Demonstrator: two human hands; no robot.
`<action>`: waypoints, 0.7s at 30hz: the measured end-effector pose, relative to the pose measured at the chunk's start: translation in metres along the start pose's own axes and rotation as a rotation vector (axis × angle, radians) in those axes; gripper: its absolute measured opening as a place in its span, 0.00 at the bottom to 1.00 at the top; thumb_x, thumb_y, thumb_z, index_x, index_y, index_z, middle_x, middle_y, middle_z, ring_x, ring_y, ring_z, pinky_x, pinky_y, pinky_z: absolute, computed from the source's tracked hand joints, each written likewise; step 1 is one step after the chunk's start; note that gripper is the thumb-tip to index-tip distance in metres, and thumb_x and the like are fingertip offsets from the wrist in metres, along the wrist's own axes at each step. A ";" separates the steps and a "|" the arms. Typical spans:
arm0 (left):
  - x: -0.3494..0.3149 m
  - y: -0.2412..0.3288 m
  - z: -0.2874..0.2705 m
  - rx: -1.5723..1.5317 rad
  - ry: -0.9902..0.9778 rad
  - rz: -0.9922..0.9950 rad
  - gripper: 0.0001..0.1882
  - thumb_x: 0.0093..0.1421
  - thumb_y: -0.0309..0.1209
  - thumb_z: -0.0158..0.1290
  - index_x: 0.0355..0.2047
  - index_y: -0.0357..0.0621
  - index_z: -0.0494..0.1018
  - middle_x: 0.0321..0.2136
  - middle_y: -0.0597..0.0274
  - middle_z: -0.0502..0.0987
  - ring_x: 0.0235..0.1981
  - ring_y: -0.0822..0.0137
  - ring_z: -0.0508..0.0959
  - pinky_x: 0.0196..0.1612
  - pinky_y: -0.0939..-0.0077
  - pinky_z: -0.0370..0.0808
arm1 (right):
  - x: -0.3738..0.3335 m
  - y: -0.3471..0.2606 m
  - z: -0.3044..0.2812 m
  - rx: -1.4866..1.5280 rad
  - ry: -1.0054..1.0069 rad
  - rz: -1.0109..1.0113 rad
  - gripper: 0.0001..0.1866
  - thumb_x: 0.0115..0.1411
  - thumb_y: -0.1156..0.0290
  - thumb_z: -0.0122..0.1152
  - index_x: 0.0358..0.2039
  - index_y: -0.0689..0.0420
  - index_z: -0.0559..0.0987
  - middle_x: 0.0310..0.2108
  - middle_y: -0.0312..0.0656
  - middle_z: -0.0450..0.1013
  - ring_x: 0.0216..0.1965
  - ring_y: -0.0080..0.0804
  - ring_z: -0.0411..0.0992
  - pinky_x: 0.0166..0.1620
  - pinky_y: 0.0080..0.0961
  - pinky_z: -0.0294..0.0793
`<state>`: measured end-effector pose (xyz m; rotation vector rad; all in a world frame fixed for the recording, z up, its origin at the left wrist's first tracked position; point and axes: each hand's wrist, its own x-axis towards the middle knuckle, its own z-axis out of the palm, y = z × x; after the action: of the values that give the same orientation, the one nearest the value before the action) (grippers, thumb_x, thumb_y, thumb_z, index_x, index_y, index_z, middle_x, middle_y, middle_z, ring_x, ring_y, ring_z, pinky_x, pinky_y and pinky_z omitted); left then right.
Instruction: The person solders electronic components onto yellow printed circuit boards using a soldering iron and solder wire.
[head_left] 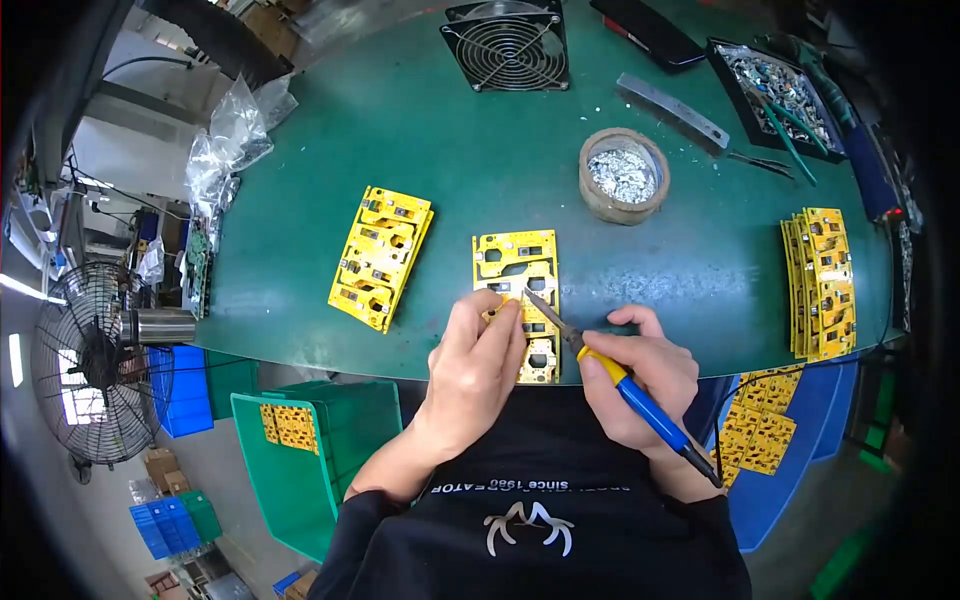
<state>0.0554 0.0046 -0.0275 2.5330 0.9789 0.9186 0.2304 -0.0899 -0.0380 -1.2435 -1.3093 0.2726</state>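
Note:
In front of me on the green table lies a yellow circuit board panel (515, 245) with cut-outs and small parts. My right hand (645, 375) is wrapped round a soldering iron (640, 400) with a blue and yellow handle. The iron's tip points at the middle of the panel; whether it touches cannot be told. Over the panel's left side, my left hand (475, 355) pinches with thumb and forefinger close to the tip. A small yellow bit shows at those fingertips, too small to name. Both hands partly cover the panel's lower half.
A yellow panel stack (380, 258) lies left, another (822, 285) far right. Beyond stand a round tub of silvery bits (622, 175), a fan (508, 50), and a parts tray (775, 95) with pliers. A green bin (290, 480) and a blue bin (790, 480) flank me below the table edge.

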 end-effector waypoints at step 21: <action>0.000 0.003 -0.012 0.137 -0.223 -0.049 0.20 0.62 0.15 0.60 0.55 0.32 0.77 0.49 0.46 0.70 0.28 0.57 0.81 0.28 0.61 0.80 | 0.000 0.000 0.002 -0.042 -0.012 -0.040 0.12 0.47 0.82 0.73 0.35 0.63 0.87 0.22 0.41 0.80 0.20 0.31 0.77 0.47 0.41 0.81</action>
<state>0.0492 0.0024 -0.0166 2.6390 1.0603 0.5566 0.2283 -0.0892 -0.0385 -1.2513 -1.3549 0.2252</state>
